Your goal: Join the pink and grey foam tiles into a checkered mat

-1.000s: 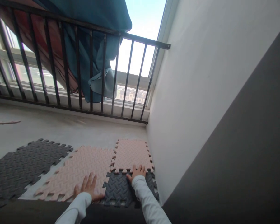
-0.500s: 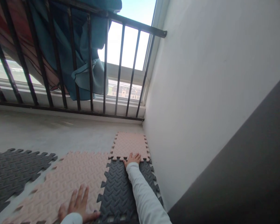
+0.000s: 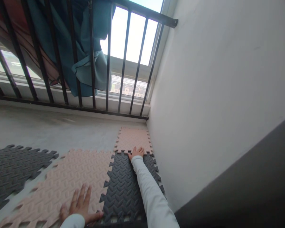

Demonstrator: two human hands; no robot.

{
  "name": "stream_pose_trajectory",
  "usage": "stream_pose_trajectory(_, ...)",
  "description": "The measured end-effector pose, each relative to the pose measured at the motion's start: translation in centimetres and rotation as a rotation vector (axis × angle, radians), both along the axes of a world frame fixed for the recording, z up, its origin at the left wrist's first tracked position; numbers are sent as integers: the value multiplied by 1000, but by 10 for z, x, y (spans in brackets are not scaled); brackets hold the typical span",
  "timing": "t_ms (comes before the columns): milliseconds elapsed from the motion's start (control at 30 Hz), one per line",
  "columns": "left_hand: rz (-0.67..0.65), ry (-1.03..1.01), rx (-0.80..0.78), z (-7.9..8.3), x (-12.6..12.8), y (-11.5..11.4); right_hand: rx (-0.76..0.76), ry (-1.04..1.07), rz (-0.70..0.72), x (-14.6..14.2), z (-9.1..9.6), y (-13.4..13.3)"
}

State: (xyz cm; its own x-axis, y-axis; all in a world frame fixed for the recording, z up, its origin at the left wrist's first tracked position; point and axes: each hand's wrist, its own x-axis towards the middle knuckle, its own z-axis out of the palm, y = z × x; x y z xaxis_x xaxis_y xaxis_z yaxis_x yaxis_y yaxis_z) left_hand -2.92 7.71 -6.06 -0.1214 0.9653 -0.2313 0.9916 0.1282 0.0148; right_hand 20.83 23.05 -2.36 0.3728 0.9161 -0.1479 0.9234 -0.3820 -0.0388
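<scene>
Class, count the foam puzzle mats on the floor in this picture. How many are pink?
2. A small pink mat lies by the wall under the right hand; a large pink mat lies under the left hand. Its lower edge is cut off.

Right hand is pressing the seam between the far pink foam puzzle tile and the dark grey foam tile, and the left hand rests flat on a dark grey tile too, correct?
Not quite. In the head view the left hand rests flat on the large pink foam tile, beside the dark grey foam tile. The right hand is at the seam with the far pink foam puzzle tile, as you said.

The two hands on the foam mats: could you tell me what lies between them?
In the head view, the dark grey mat tile lies between the left hand on the large pink mat and the right hand.
</scene>
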Motion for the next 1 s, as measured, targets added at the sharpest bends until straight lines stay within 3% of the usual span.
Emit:
stream_pose_trajectory(233,-8,11,-42,14,2,-2,-13,2,2,-3,3,2)
stream_pose_trajectory(533,1,-3,6,-2,-2,1,-8,32,45,9,-3,3)
stream_pose_trajectory(667,-7,-10,-10,-1,-3,1,-33,89,79,16,1,1)
stream_pose_trajectory(900,-11,-21,-25,7,0,0,6,26,-158,37,5,-20)
stream_pose_trajectory(1000,-17,-20,-38,10,0,0,-52,-4,-127,50,3,-29)
